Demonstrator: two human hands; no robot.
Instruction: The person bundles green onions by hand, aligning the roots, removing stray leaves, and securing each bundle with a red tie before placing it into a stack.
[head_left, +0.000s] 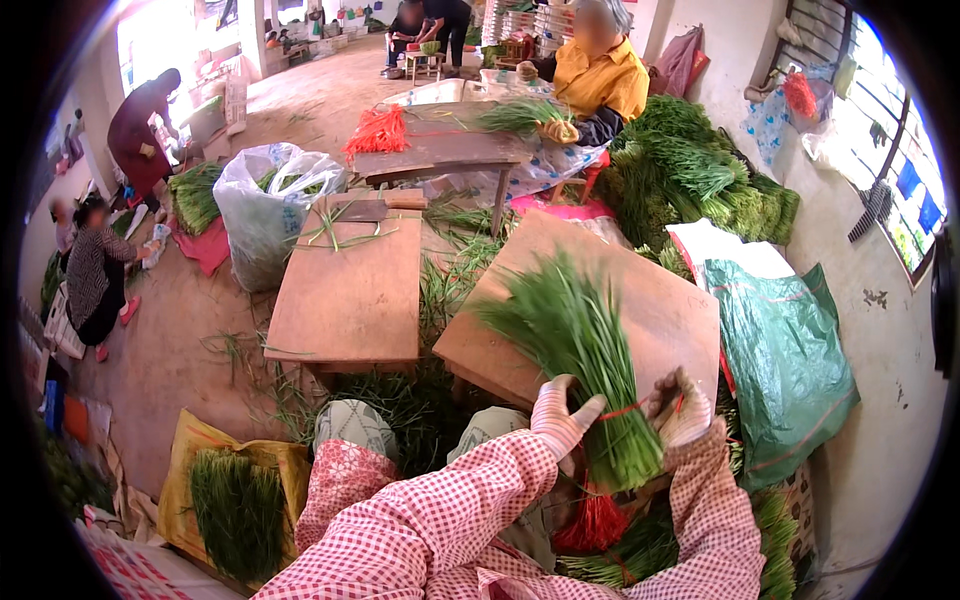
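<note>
A thick bunch of long green garlic chives (608, 370) slants over the front edge of the right wooden board, its leafy ends pointing away from me. Around its lower part runs a thin red tie (622, 412). My left hand (567, 418), in a pale glove, grips the bunch from the left with the thumb across the stalks. On the other side my gloved right hand (682, 410) has its fingers bent together beside the tie, with a bit of red showing between them. Below the bunch hangs a cluster of red ties (592, 522).
A cleaver (362, 210) lies on the left wooden board (345, 290). Chives fill a yellow sack (180, 480) at lower left and pile up (700, 180) behind a green sack (780, 360). Across from me, a person in yellow (600, 75) sits at a low table (440, 150).
</note>
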